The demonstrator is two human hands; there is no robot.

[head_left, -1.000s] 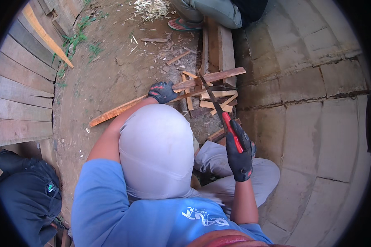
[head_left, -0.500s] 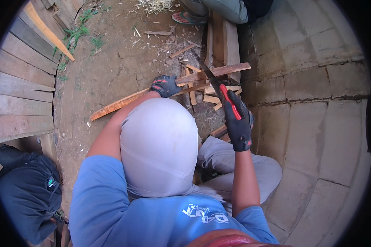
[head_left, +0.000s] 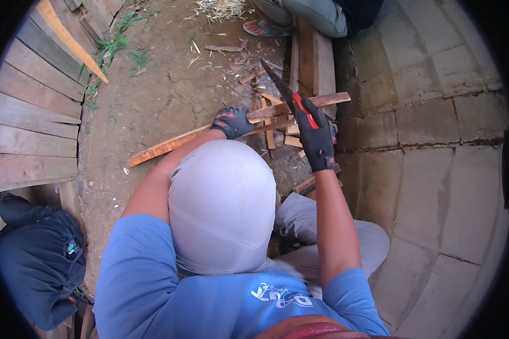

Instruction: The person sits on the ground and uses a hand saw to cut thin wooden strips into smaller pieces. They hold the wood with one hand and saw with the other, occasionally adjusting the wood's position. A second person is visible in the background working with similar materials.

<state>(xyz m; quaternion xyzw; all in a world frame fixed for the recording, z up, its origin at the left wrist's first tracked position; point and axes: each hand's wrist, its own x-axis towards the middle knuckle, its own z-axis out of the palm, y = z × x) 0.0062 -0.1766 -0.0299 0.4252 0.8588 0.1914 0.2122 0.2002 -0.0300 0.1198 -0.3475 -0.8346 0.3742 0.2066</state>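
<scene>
My left hand, in a black and red glove, is closed around the near end of a rough wooden strip that points away to the right. A second long strip with an orange-brown face passes by the same hand and runs out to the left. In my gloved right hand is a handsaw with a red handle. Its dark blade slants across the first strip, tip far and left. Whether the teeth are in the wood I cannot tell.
Short wood offcuts lie beneath the strips. A thick timber beam runs along a block wall on the right. Another person's sandalled foot is at the far end. Stacked planks and dark clothing are on the left.
My right hand has pushed the saw forward, away from me, and slightly left across the strip. My left hand stays on the wood, and the whole view has shifted a little.
</scene>
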